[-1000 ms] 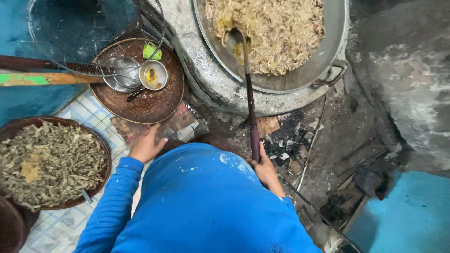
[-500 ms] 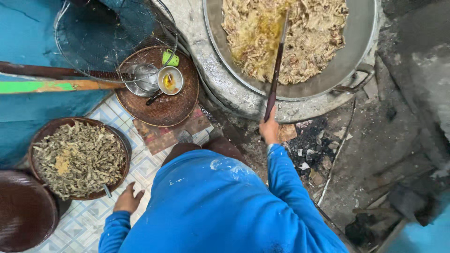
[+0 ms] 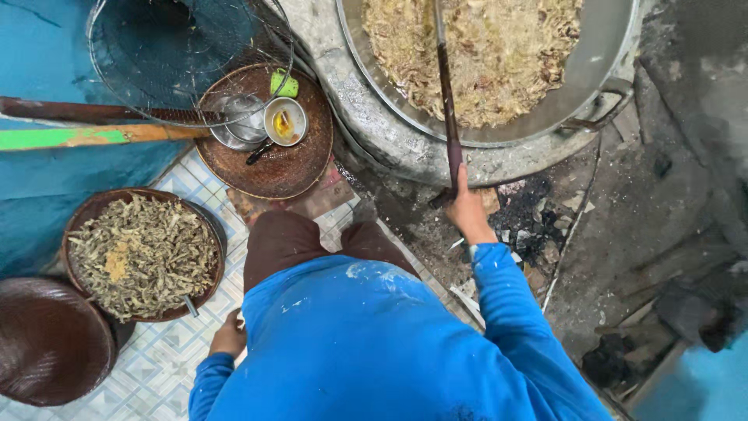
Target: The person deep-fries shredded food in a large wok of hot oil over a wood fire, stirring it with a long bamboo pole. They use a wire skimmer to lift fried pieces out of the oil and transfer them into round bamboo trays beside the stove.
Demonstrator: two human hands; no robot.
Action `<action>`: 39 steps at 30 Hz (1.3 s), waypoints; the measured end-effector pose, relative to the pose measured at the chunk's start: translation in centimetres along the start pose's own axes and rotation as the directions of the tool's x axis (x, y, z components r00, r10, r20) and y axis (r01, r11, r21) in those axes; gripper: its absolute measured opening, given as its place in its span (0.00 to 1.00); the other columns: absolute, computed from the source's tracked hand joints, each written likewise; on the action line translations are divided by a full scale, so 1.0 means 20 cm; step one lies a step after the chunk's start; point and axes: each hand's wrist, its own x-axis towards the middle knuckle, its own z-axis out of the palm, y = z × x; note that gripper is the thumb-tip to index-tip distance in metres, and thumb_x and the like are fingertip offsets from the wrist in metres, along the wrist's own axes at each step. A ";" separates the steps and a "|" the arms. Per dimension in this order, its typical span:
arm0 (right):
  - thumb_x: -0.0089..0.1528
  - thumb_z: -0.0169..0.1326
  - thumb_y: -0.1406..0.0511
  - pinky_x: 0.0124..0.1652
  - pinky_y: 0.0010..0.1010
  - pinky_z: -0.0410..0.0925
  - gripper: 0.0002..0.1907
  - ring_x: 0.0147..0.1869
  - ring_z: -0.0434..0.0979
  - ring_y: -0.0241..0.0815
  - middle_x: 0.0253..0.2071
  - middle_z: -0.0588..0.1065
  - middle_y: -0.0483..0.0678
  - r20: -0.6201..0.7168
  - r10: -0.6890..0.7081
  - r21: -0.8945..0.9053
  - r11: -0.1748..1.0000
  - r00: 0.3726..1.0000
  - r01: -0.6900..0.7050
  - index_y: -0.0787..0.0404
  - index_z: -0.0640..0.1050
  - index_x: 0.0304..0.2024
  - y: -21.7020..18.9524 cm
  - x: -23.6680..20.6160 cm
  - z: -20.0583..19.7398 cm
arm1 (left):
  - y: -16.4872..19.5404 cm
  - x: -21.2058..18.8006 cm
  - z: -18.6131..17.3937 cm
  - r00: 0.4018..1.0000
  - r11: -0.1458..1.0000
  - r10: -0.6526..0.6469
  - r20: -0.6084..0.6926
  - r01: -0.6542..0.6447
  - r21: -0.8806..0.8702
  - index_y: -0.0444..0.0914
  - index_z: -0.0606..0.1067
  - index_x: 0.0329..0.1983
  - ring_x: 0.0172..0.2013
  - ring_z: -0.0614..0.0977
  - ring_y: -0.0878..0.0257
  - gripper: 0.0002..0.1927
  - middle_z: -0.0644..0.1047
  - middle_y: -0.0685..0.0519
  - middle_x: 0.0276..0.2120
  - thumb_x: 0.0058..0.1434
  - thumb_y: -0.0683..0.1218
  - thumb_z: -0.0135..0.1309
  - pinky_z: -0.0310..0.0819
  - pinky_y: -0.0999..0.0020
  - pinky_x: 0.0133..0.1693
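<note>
The right hand (image 3: pixel 470 209) has its grip closed around the near end of a long dark handle (image 3: pixel 446 93), fingers wrapped about it just at the rim of the big metal wok (image 3: pixel 604 58). The handle runs straight up from that hand over the rim and into the wok, where its far end lies among pale, shredded food (image 3: pixel 499 54) that fills the pan. The wok sits in a rough grey stove ring (image 3: pixel 374 132), with black ash and charcoal (image 3: pixel 530 222) on the ground just below the rim, beside the right hand.

The left hand (image 3: pixel 230 337) hangs well away from the wok, low by the person's blue sleeve over the tiled floor (image 3: pixel 167 359); its fingers curl inward, but whether the grip holds anything cannot be told. Nearest to it is a round basket of dried greenish pieces (image 3: pixel 140 253). Between that basket and the wok stands a woven tray (image 3: pixel 288 168) bearing a small metal cup (image 3: pixel 284 122) and a steel bowl (image 3: pixel 238 125). A wire skimmer (image 3: pixel 187 54) lies farther left of the wok.
</note>
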 end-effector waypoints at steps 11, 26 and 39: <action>0.56 0.60 0.67 0.38 0.44 0.72 0.51 0.36 0.82 0.58 0.36 0.79 0.64 0.046 0.057 0.260 0.963 0.997 -0.067 0.39 0.51 0.76 -0.73 -1.49 -0.17 | -0.40 0.58 -0.61 0.958 0.917 0.240 0.155 -0.276 0.289 0.40 0.73 0.62 0.51 0.83 0.43 0.30 0.82 0.40 0.51 0.63 0.61 0.59 0.77 0.50 0.53; 0.61 0.59 0.63 0.25 0.34 0.68 0.47 0.21 0.70 0.38 0.25 0.72 0.47 0.388 0.409 0.416 0.722 0.826 -0.553 0.33 0.52 0.77 -1.25 -1.76 -0.25 | -0.29 1.01 -1.03 0.940 0.940 0.338 0.039 -0.340 0.043 0.43 0.67 0.71 0.55 0.80 0.43 0.37 0.79 0.40 0.56 0.59 0.57 0.59 0.72 0.51 0.57; 0.61 0.58 0.60 0.53 0.52 0.71 0.50 0.51 0.78 0.71 0.47 0.77 0.71 -0.020 0.275 0.330 0.909 0.961 -0.253 0.41 0.44 0.78 -0.90 -0.19 0.33 | -0.09 0.67 -0.80 0.998 0.967 0.059 0.018 -0.062 0.249 0.42 0.71 0.67 0.54 0.83 0.41 0.35 0.83 0.39 0.52 0.62 0.66 0.55 0.76 0.49 0.57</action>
